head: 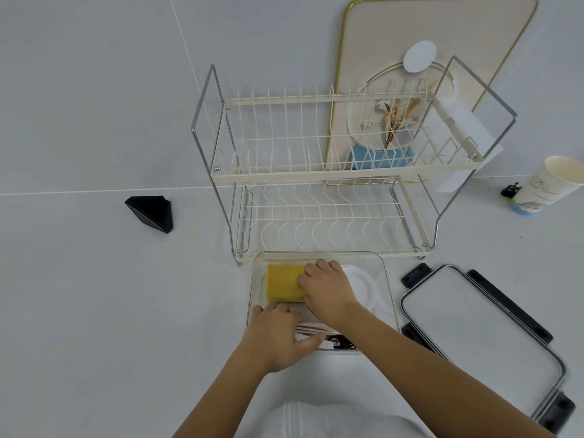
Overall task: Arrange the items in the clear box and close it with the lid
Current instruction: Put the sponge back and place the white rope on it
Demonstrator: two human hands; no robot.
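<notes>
The clear box (387,273) stands on the white table right in front of me. Inside it lies a yellow sponge (282,283) at the far left, with a white round plate (363,284) to its right. My right hand (325,287) rests on the sponge's right end, fingers curled over it. My left hand (275,335) lies on the box's near left part, pressing on pale pink utensils (311,328) inside. A small dark item (343,343) sits at the near edge. The clear lid (474,330) with black clips lies flat to the right of the box.
A two-tier cream wire dish rack (331,172) stands just behind the box. Behind it leans a gold-rimmed board (442,30). A paper cup (546,184) and a small black clip (510,189) are at the far right. A black triangular object (151,214) sits at the left.
</notes>
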